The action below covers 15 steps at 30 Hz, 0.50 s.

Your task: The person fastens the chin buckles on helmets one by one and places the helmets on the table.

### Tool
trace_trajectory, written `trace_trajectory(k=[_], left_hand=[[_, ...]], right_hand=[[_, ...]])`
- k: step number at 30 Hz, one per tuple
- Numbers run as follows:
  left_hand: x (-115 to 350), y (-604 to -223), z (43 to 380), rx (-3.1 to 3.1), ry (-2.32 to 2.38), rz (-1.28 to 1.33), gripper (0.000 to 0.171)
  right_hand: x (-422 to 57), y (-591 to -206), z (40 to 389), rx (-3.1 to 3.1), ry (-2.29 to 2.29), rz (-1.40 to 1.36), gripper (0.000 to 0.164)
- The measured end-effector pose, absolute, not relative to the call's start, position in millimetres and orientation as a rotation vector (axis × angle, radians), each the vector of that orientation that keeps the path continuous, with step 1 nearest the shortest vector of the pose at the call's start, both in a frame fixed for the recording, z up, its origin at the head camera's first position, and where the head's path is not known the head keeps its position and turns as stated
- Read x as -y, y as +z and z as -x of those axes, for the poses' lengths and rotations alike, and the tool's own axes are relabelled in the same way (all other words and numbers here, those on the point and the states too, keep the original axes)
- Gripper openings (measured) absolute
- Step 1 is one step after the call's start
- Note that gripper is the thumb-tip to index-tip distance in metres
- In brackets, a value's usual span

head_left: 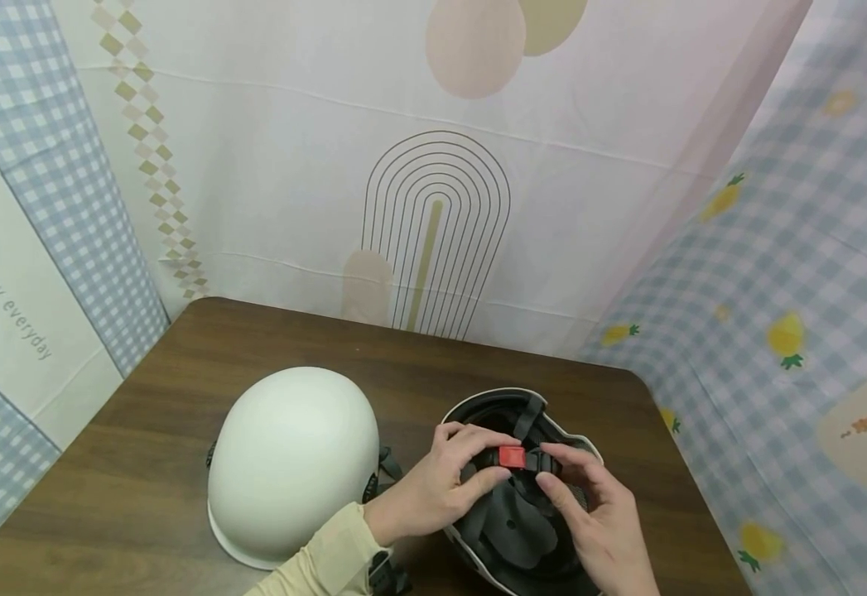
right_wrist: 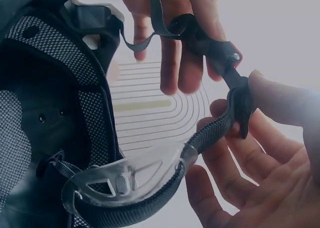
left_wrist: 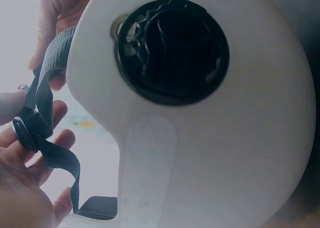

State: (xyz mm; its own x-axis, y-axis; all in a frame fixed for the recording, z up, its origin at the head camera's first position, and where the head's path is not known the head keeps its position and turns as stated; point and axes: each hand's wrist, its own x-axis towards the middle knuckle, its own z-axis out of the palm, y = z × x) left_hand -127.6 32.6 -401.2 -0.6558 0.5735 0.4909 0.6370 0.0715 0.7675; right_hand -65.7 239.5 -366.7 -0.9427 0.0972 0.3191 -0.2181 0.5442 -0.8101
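An upturned helmet [head_left: 590, 447] with black padding [head_left: 515, 521] lies on the table under both hands. My left hand [head_left: 436, 484] pinches the buckle's red-and-black part [head_left: 512, 456] between thumb and fingers. Facing it, my right hand [head_left: 600, 517] pinches the black strap end [head_left: 540, 461]. In the right wrist view the two buckle parts meet at a narrow black tongue [right_wrist: 232, 78]; I cannot tell whether they are latched. A clear plastic chin cup [right_wrist: 135, 175] sits on the webbing strap [right_wrist: 212, 134]. The left wrist view shows the white shell with a round black knob [left_wrist: 175, 53].
A second white helmet [head_left: 295, 463] sits dome up on the left, beside my left forearm. Its dark strap [head_left: 388, 463] sticks out on the right. The brown wooden table [head_left: 120, 480] ends at a patterned cloth backdrop [head_left: 291, 190] behind and on both sides.
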Motion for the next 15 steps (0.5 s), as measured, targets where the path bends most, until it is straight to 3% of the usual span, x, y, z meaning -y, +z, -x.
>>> trace_trajectory(k=[15], left_hand=[[-35.3,-401.0,127.4,2.204,-1.576,1.276,0.027]], right_hand=[[-239.1,-366.3,65.8,2.514,1.296,-0.24,0.027]])
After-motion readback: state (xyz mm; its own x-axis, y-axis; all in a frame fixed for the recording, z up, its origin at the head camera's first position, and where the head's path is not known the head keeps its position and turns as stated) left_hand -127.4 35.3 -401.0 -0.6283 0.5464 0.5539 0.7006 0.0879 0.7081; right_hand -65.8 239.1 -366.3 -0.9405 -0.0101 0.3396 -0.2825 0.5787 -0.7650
